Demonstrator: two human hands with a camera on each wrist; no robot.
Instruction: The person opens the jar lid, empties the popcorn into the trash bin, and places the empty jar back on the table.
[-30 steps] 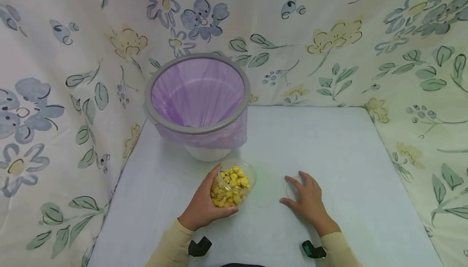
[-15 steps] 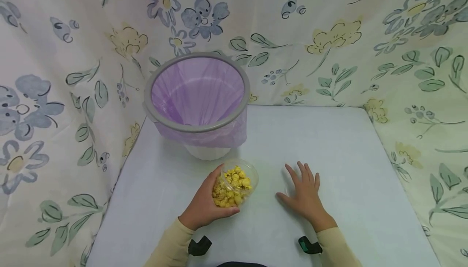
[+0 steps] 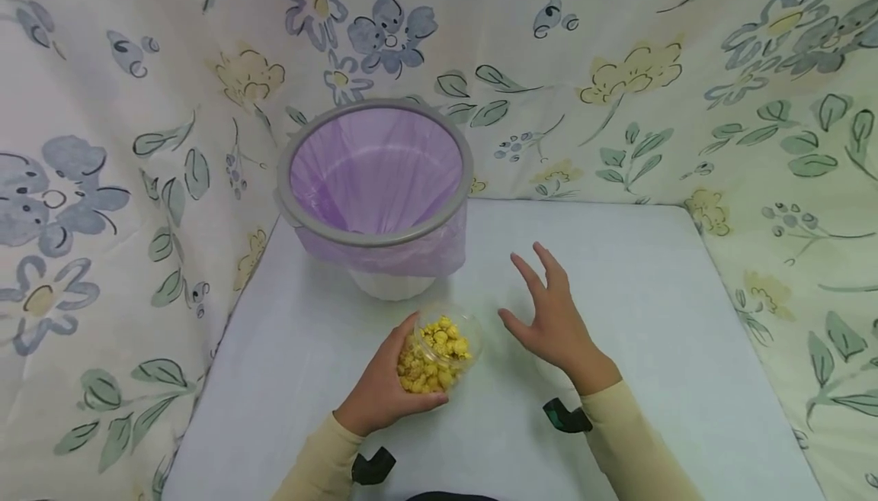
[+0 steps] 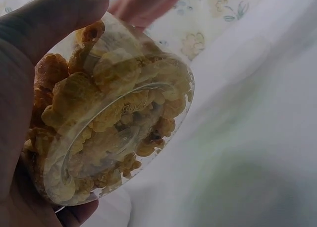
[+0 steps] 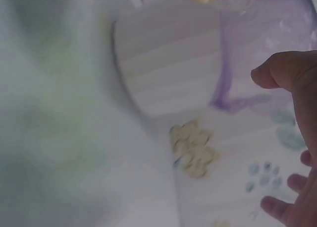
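Note:
My left hand (image 3: 387,383) grips a clear plastic tub (image 4: 124,142) of yellow popcorn (image 3: 444,338), with the thumb and fingers curled around its side. The tub's mouth is uncovered and leans away from me in the head view. In the left wrist view its round base shows, with popcorn pressed against the wall. My right hand (image 3: 552,318) hovers over the table to the right of the tub, fingers spread, holding nothing. A faint clear round lid (image 4: 250,58) appears to lie on the table; its outline is hard to make out.
Behind the tub stands a trash bin with a grey rim (image 3: 373,240) and a purple liner (image 3: 377,165). Its white lower wall (image 5: 168,63) shows in the right wrist view. A floral curtain (image 3: 617,20) surrounds the white table (image 3: 658,280) at the back and sides.
My right hand has lifted away from the clear lid and moved forward and left, toward the bin and tub. The left hand still holds the tub in nearly the same place.

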